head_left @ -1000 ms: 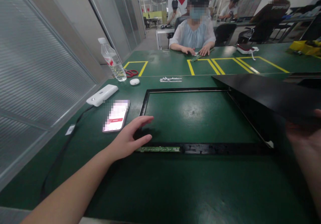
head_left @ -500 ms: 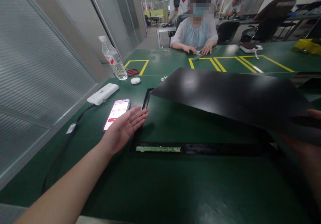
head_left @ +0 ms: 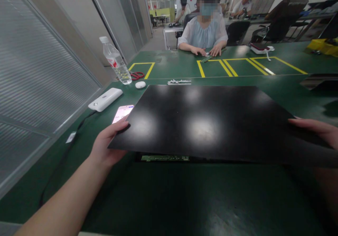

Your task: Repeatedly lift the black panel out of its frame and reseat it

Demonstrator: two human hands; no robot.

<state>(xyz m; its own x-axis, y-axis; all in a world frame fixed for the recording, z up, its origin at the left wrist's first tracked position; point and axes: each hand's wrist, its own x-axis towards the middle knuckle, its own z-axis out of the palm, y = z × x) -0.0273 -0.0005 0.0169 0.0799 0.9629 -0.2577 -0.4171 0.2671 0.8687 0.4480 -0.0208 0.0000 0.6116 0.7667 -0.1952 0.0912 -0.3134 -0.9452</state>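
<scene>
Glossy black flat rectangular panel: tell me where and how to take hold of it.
Grip the panel by its two opposite side edges, coming from left and right, with fingers beneath to bear it; the left hand and right hand hold it at those edges. It is broad, thin and held nearly flat, so support at both ends should likely keep it steady.

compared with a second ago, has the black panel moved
Yes, to the left: the black panel was well right of the phone; now its left edge appears right beside it.
</scene>
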